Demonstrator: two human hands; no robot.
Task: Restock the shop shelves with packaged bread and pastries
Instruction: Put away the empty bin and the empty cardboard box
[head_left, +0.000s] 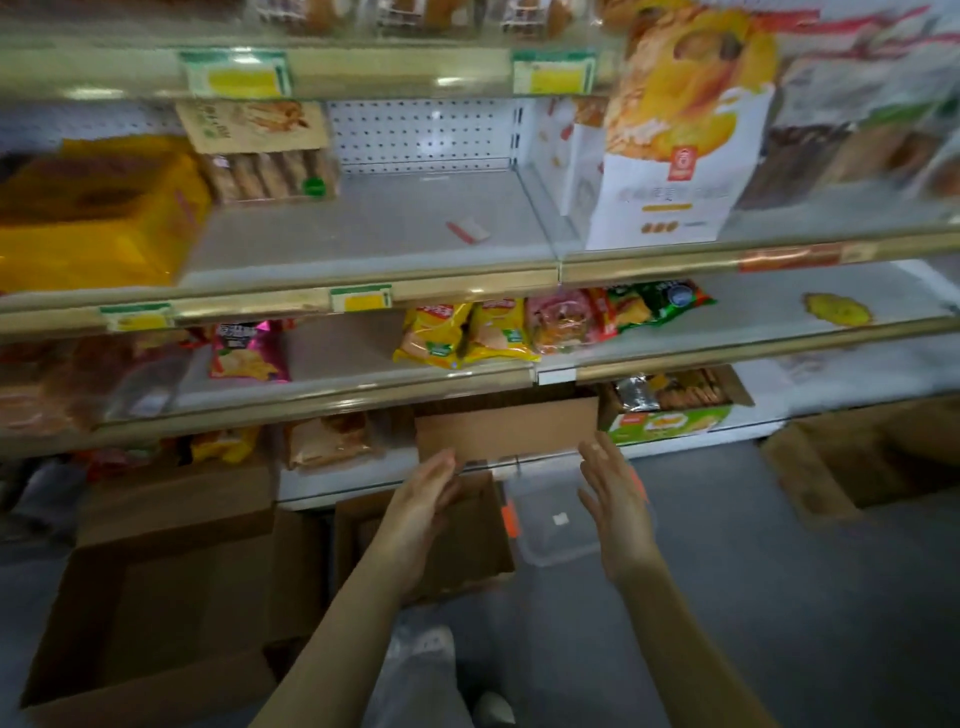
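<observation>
2 hands reach forward with nothing in them: the left hand and the right hand are flat-fingered, palms facing each other and apart, low before a brown cardboard box on the bottom shelf. Beneath the right hand a clear plastic tub sits on the floor. Packaged pastries stand higher: a white bag on the upper shelf, yellow packets 1 shelf lower. At left an open carton rests on the floor.

No legible text: bag print, shelf tags blurred (characters unresolvable).
</observation>
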